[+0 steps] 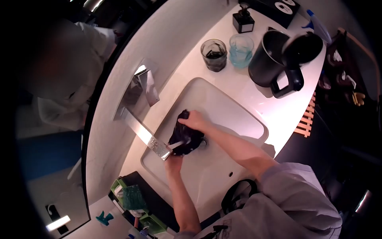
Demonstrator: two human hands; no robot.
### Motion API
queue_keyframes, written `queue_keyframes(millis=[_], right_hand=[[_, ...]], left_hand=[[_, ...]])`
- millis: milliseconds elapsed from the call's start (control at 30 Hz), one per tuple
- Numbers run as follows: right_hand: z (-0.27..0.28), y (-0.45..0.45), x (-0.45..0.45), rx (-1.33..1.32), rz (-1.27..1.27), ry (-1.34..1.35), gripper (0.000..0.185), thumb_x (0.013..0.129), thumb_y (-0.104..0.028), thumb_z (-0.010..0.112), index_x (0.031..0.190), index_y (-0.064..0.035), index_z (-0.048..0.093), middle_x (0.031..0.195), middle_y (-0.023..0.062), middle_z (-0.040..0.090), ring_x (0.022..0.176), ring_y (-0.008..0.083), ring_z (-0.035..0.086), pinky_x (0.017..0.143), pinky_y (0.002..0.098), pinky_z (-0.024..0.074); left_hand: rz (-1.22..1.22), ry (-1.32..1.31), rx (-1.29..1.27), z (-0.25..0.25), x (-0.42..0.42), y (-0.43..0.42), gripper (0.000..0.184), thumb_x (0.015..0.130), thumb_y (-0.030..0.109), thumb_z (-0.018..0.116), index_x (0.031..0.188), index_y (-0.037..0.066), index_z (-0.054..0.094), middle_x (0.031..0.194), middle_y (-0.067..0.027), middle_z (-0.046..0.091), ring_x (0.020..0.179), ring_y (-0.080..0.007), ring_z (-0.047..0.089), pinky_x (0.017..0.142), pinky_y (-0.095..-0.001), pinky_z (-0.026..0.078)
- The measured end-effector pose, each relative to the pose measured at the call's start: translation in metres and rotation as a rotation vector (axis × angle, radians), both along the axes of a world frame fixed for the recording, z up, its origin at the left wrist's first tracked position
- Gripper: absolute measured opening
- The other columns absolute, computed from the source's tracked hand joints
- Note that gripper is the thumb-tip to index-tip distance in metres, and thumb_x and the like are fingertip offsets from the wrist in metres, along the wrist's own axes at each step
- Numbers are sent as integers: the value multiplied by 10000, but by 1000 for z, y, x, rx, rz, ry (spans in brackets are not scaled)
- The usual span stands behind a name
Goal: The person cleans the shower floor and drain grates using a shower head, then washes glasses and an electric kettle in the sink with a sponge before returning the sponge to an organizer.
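A dark, wet cloth is bunched over the white sink basin. My right hand pinches its upper edge between thumb and fingers. At the cloth's lower end is my left hand, closed on it from below, with most of its fingers hidden behind the cloth and the spout. Water runs from the flat chrome faucet onto the cloth, right beside my left hand. Part of the metal drain shows next to the cloth.
On the counter stand a grey glass, a blue glass, a black kettle with its lid raised, and a black bottle. A spray bottle is behind. Green trays sit at lower left. A mirror borders the wall.
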State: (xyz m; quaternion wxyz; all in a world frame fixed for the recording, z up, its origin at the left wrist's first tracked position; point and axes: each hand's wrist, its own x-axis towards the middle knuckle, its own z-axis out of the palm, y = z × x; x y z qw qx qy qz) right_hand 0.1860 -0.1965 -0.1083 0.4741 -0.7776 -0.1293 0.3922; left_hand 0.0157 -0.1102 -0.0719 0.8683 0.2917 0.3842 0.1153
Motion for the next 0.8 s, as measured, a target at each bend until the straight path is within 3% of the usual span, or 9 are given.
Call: queue_keyframes(millis=[33,100,133,167,267,400,533,600,800], right_hand=[[10,-9,0,190,-112,306,393,719,-321,637,1002,-55,570,931,112,609,790,235,606,700,304,483],[42,-28,-17,644,-135,941,332,785,-299,592,1042,-93,552,967,36,586,880,170,564,753,284,449],[72,-33,-32,596,-208,929,307,763,-141,574,1052,-50,528,1077,81,506,934,151,513,787,276,414],[59,-30,-46,684,72,586,338,721,-69,555,1055,-37,515,1119,98,457,945,166,499,795,281,405],[111,-37,-41,749,122,624,441,616,72,478,1053,12,485,1238,140,339,1023,229,444,820,282,382],[100,-55,-21,322,189,-810,355,663,-101,648,988,-9,539,1230,161,421,925,266,519,796,308,426],[108,-74,1,513,454,-140,132,724,-112,629,784,5,635,815,84,638,802,148,586,724,264,448],[132,-96,17,520,766,3,123,751,-99,602,831,-15,643,808,68,643,770,121,586,717,249,446],[82,-62,39,121,398,-620,334,698,-210,649,999,-77,588,836,119,593,841,277,559,767,340,432]], left_hand=[[78,155,48,1,-14,18,431,791,226,530,1167,39,430,1117,-74,511,1053,-238,482,923,-364,368],[-172,214,715,-3,-33,7,646,702,178,655,1240,20,335,1198,-109,431,1105,-223,424,942,-341,328],[-351,261,965,-3,-30,-13,706,675,138,683,1258,13,307,1215,-120,409,1108,-212,415,937,-329,331],[-403,94,921,20,-10,-46,762,643,33,683,1280,5,266,1225,-117,380,1110,-188,397,922,-299,332],[-31,380,1053,-7,-11,-39,365,727,-13,555,1084,-25,482,1023,-83,510,920,-164,494,817,-272,387],[115,237,1158,60,-15,-38,224,772,-62,432,972,-24,528,832,-32,528,762,-107,470,706,-217,384],[-331,338,1218,102,-53,-18,73,757,22,551,811,-26,552,703,-31,529,668,-100,487,622,-222,389],[-637,286,1206,116,-65,-2,136,712,100,643,778,-16,616,646,-72,568,606,-124,519,578,-246,403],[-605,426,1440,51,-14,30,221,749,141,597,910,-10,579,756,-165,595,635,-220,576,603,-316,440]])
